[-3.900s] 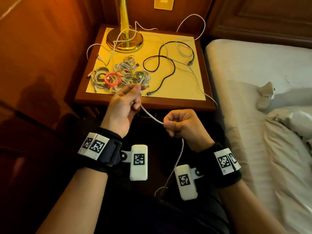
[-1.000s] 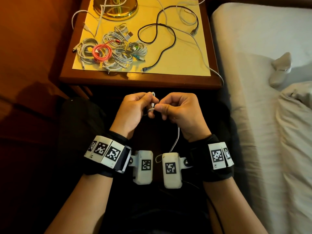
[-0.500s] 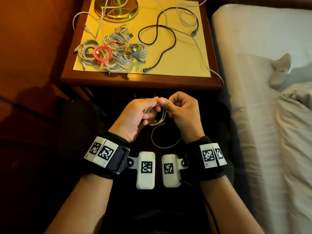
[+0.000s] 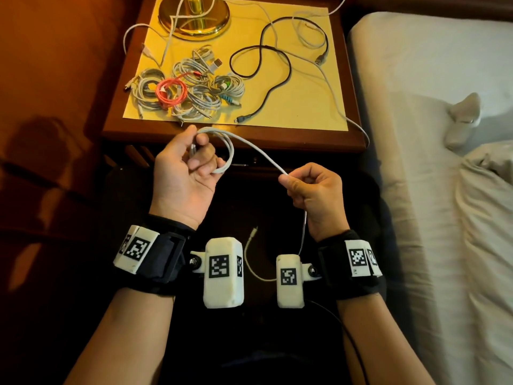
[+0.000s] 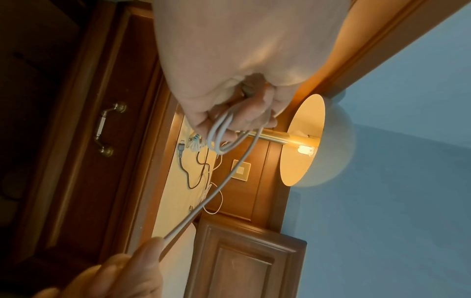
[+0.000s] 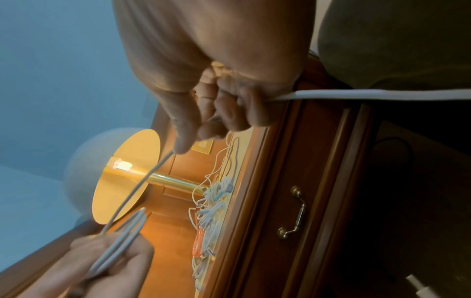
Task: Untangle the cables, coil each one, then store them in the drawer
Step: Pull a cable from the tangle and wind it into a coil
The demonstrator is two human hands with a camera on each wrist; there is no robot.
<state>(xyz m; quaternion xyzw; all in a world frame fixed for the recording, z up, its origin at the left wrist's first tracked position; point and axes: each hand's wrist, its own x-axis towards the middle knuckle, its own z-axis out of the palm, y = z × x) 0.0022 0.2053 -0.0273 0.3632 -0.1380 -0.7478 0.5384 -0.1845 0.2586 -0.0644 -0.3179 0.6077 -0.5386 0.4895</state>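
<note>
My left hand (image 4: 191,159) grips a small coil of a white cable (image 4: 249,144) in front of the nightstand, its loops (image 5: 221,137) hanging from the fingers. The cable runs right to my right hand (image 4: 308,187), which pinches it (image 6: 158,167) between thumb and forefinger. The tail drops past the right wrist and its plug end (image 4: 253,235) lies on my dark lap. A pile of coiled white cables with one pink coil (image 4: 170,91) lies on the yellow mat (image 4: 305,107). A loose black cable (image 4: 266,76) snakes beside them. The drawer front with its brass handle (image 5: 107,129) is closed.
A brass lamp base (image 4: 194,18) stands at the mat's back with white cables draped over it. A long white cable (image 4: 333,95) trails off the nightstand's right edge toward the bed (image 4: 430,134). A wooden wall panel lies at the left.
My hands, together half a second ago, have drawn apart. The left rose toward the nightstand edge with the loops, and a straight length of cable now spans between the hands.
</note>
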